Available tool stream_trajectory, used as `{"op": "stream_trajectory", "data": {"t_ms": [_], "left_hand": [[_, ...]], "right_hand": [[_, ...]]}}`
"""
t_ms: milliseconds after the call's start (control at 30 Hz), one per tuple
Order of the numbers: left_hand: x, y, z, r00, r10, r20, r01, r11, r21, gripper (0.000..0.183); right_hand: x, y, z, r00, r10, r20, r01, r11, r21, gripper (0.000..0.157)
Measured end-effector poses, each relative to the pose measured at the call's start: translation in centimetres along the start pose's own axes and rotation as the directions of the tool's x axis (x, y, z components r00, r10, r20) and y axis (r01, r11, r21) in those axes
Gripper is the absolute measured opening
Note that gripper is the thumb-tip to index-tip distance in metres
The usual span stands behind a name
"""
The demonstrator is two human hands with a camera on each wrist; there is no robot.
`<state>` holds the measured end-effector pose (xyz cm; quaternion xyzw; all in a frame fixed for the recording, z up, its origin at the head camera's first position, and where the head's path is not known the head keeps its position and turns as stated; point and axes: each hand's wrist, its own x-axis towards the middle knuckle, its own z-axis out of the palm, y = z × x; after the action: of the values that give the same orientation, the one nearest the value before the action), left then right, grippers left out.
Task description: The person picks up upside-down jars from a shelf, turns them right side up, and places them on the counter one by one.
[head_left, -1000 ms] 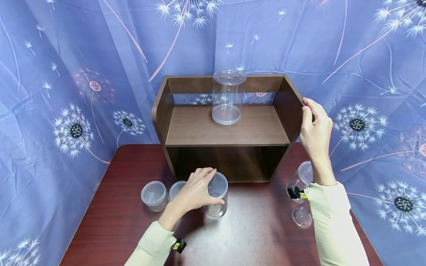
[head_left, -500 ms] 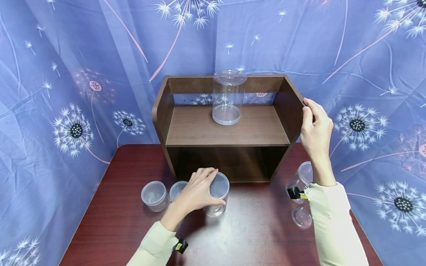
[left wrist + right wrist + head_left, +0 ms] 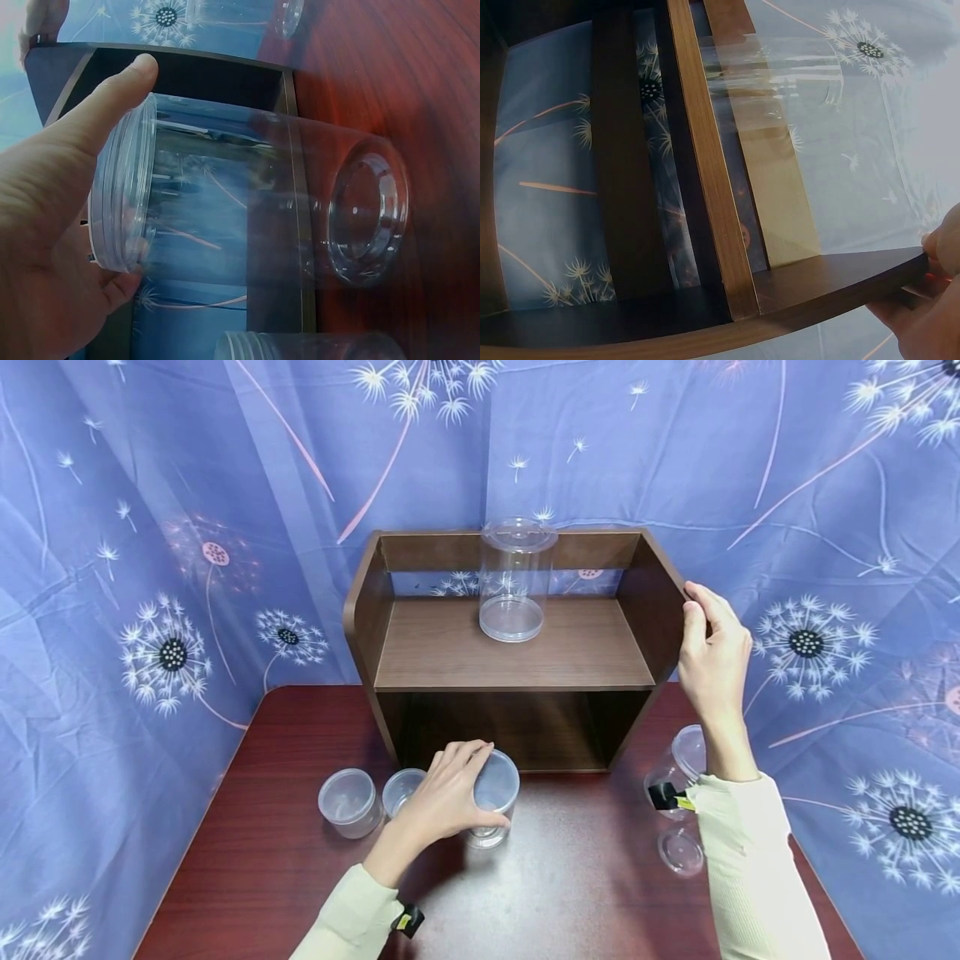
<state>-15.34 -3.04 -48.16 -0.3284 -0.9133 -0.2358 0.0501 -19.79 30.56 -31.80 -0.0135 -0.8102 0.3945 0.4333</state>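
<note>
My left hand (image 3: 447,789) grips a clear plastic jar (image 3: 495,785) round its lid, thumb on one side and fingers on the other. In the left wrist view the jar (image 3: 225,195) shows its screw lid in the palm and its round base close over the red-brown table. Up at the right, my right hand (image 3: 714,647) pinches the upper front edge of the brown shelf's side panel (image 3: 651,610), thumb and fingers on either face. In the right wrist view that panel (image 3: 840,289) ends between the fingertips.
Another clear jar (image 3: 512,618) stands on the upper board of the two-tier shelf. Two smaller lidded tubs (image 3: 349,802) (image 3: 401,787) are left of my left hand. Clear containers (image 3: 678,852) stand under my right forearm. Patterned blue cloth (image 3: 300,460) hangs behind.
My left hand has shifted slightly right with the jar, which looks a little raised. The right hand keeps its hold on the shelf panel.
</note>
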Motion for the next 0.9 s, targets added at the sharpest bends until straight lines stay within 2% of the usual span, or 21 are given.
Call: {"op": "stream_trajectory", "data": {"t_ms": [367,533,600,700,900], "left_hand": [[0.0,0.2,-0.8,1.000,-0.015,0.002,0.015,1.000,-0.020,0.118],[0.3,0.6,-2.2,0.999,-0.033,-0.024,0.032,0.999,-0.038,0.104],[0.5,0.9,-3.1,0.998,-0.020,-0.062,0.016,0.998,-0.068,0.092],[1.1,1.6,-4.9,0.988,0.011,-0.154,-0.029,0.993,-0.115,0.076],[2.9,2.7,-9.1,0.947,0.006,-0.322,-0.069,0.980,-0.184,0.069]], "right_hand": [[0.0,0.1,-0.2,1.000,0.003,0.010,-0.003,1.000,0.001,0.030],[0.1,0.1,-0.2,1.000,0.003,0.012,-0.003,1.000,0.006,0.030],[0.1,0.1,-0.2,1.000,0.002,0.013,-0.002,1.000,0.004,0.029],[0.1,0.2,-0.2,1.000,0.001,0.012,-0.001,1.000,0.001,0.029],[0.1,0.2,-0.2,1.000,0.001,0.012,-0.001,1.000,0.001,0.029]]}}
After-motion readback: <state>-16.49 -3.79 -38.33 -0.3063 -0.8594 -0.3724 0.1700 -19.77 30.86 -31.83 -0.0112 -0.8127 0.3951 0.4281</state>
